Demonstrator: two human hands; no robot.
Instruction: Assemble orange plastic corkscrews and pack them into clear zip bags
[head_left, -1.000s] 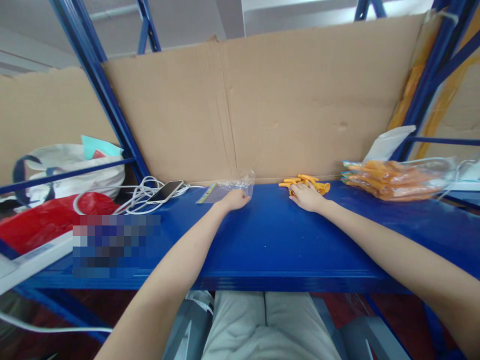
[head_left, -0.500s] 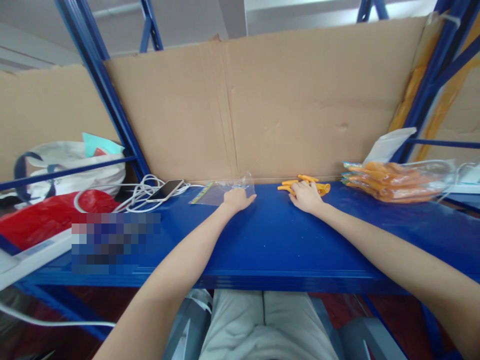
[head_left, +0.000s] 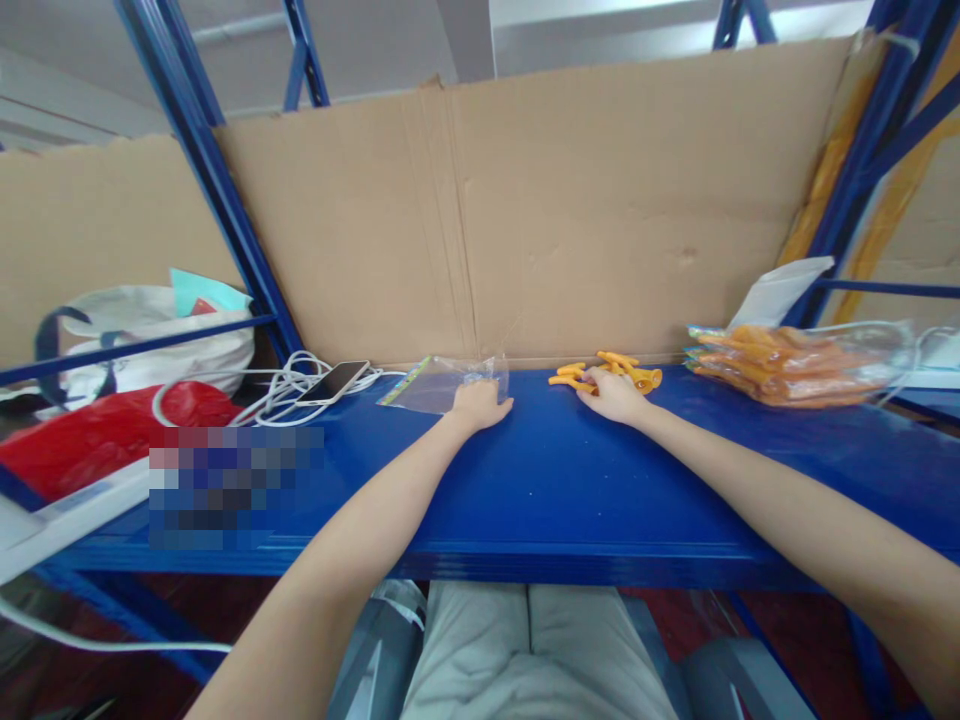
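On the blue shelf (head_left: 540,480), my left hand (head_left: 480,405) rests on the right end of a clear plastic bag (head_left: 439,383), its fingers curled on the bag's edge. My right hand (head_left: 615,393) lies over a small pile of orange plastic pieces (head_left: 626,370) near the cardboard back wall, with its fingers closing on some of them. Both arms reach forward across the shelf.
A stack of filled bags of orange pieces (head_left: 795,360) lies at the right. A phone (head_left: 334,381) on white cables (head_left: 277,392) sits to the left, beside a red bag (head_left: 90,435) and a white tote (head_left: 150,345). Cardboard sheets (head_left: 570,210) line the back; blue uprights (head_left: 217,190) flank the bay.
My left hand slid a little further onto the clear bag, which shifted slightly left. My right hand drew the orange pieces together, a few now poking out to its left.
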